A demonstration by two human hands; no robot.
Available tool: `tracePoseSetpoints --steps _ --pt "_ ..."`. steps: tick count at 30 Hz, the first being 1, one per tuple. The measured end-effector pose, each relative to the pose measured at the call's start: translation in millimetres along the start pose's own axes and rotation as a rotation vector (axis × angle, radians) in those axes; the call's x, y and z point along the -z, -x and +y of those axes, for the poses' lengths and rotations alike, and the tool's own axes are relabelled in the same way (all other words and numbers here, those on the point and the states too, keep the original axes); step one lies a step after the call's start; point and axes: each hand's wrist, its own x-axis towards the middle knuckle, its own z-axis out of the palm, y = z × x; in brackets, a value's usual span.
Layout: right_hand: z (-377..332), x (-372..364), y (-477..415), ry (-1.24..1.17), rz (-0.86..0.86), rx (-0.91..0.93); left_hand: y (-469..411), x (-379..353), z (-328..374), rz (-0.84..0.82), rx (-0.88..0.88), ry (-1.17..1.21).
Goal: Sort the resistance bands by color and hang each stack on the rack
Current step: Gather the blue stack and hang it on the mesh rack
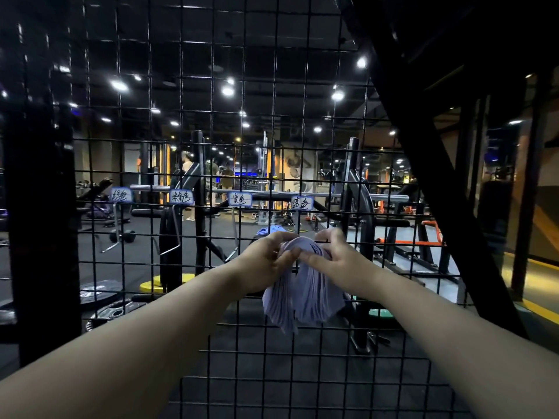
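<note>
A thick stack of pale purple resistance bands (302, 294) hangs folded in front of the black wire grid rack (211, 164), its loops drooping below my hands. My left hand (266, 261) grips the top of the stack from the left, fingers curled over it. My right hand (329, 255) pinches the top from the right. The stack sits just below the fourth paper label (302, 203). Whether a hook holds the stack is hidden by my hands. Three more handwritten labels (181, 196) are clipped along the same row.
Bare metal hooks (169, 237) stick out of the grid under the left labels, one more hook (234, 237) under the third. Through the mesh lie weight plates (102, 293), gym machines and distant people. A thick black diagonal beam (438, 176) crosses on the right.
</note>
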Motion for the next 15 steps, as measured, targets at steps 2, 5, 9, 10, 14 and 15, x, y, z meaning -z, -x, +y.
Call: tracePoseSetpoints --steps 2,5,9,10,14,15 --pt "0.0 1.5 0.6 0.016 -0.007 0.029 -1.6 -2.9 -0.4 -0.004 0.003 0.041" --pt "0.9 4.1 -0.2 0.011 -0.023 0.04 -5.0 -5.9 -2.3 0.031 0.024 0.115" --pt "8.1 1.9 -2.7 0.043 -0.027 0.06 -5.2 -8.1 -8.7 0.036 0.023 0.211" --pt "8.8 0.3 -3.1 0.056 -0.013 0.074 -4.9 -8.7 -8.9 0.04 0.018 0.204" --pt "3.7 -5.8 2.0 0.133 0.037 0.115 0.1 -14.2 -6.6 0.069 -0.017 0.197" --pt "3.3 -7.8 4.1 0.175 0.041 0.121 1.5 -16.1 -8.4 0.081 -0.027 0.204"
